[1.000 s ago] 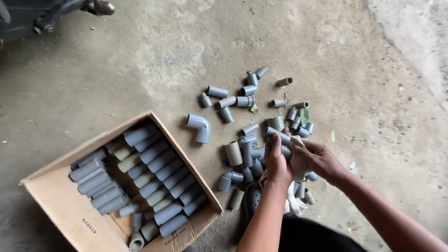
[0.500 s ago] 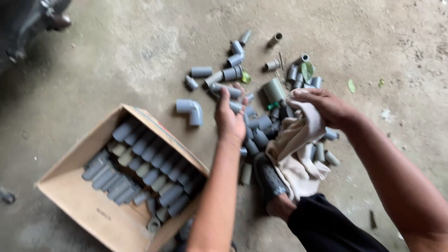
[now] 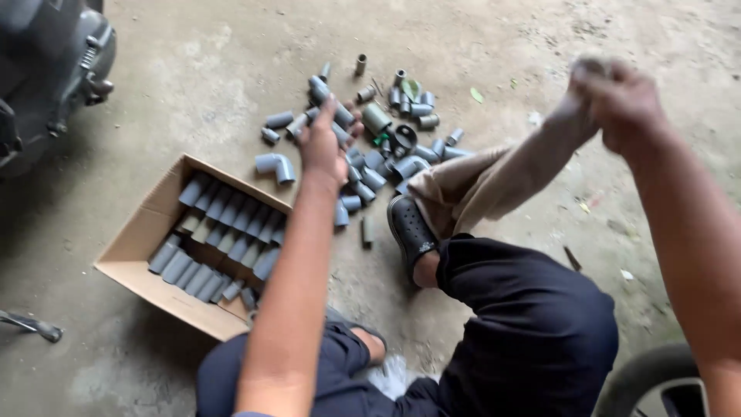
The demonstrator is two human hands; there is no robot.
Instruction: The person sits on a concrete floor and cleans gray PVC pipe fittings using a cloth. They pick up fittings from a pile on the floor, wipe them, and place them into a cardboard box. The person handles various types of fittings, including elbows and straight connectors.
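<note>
The left hand [image 3: 324, 147] grips a short grey pipe fitting [image 3: 330, 99] above the loose pile (rigid, light plastic, probably smooth, so best grasped around its barrel). Off to its right, the raised right hand [image 3: 621, 100] is clenched on a limp beige cloth [image 3: 478, 185] that hangs soft from the fist.
</note>
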